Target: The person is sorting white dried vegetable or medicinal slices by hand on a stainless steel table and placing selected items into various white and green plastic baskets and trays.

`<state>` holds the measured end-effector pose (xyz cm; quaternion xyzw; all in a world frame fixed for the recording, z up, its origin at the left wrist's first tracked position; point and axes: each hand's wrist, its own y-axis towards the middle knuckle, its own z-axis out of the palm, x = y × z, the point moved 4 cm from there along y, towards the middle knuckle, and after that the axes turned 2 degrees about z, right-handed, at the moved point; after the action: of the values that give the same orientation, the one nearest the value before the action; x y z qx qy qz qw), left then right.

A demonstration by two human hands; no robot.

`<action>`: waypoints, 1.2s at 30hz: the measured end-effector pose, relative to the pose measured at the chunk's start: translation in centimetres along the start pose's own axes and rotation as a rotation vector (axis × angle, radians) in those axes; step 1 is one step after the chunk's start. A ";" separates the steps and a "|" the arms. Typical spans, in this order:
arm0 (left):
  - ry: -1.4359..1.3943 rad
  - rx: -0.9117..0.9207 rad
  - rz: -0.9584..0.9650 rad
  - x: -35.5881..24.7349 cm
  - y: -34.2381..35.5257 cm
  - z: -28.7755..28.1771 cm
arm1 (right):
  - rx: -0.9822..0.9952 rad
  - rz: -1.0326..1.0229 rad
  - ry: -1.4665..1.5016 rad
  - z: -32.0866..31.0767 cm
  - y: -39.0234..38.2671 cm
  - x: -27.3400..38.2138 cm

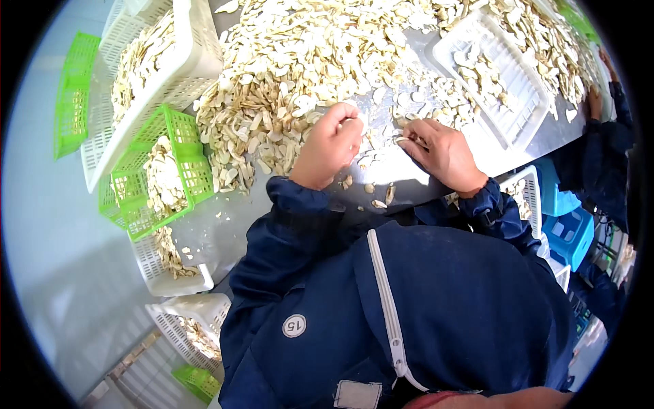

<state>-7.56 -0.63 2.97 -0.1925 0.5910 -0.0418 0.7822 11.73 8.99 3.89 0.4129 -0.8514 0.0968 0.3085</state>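
Note:
Pale, flat slices point(300, 48), which look like dried mushroom, lie heaped over the metal table point(415, 187). At the near side of the heap, my left hand point(330, 146) is closed, its curled fingers against a pale slice point(362, 123). A short way to its right, my right hand point(443, 153) is closed in a pinch above the table. Whatever its fingertips hold is too small to make out. A few loose slices point(390, 195) and crumbs lie between my hands and the table's near edge.
A white tray point(538, 112) with some slices sits at the right. Green baskets point(194, 157) and white crates point(194, 65) of slices stand at the left, with more white crates point(218, 307) lower down. Blue stools point(571, 235) and a co-worker's sleeve point(603, 146) are at the far right.

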 end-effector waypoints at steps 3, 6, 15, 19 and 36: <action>-0.086 0.064 0.092 -1.3 -0.1 0.0 | 0.093 0.015 0.063 0.1 -0.1 0.0; 0.022 0.154 0.209 -2.1 0.6 1.2 | 0.120 0.365 0.960 0.5 -1.0 -2.6; 0.883 -0.132 0.270 -1.7 4.9 3.8 | -0.105 0.192 0.184 -3.0 3.8 -2.6; 0.774 -0.106 0.297 -1.1 4.4 2.6 | -0.305 0.109 0.025 -5.9 4.4 -3.8; 0.935 -0.410 0.190 -3.2 -2.1 -4.3 | -0.122 -0.253 -0.296 0.9 6.9 1.2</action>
<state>-12.27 -2.75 5.67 -0.2480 0.8883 0.0643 0.3811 5.48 12.29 4.57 0.5068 -0.8332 -0.0561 0.2140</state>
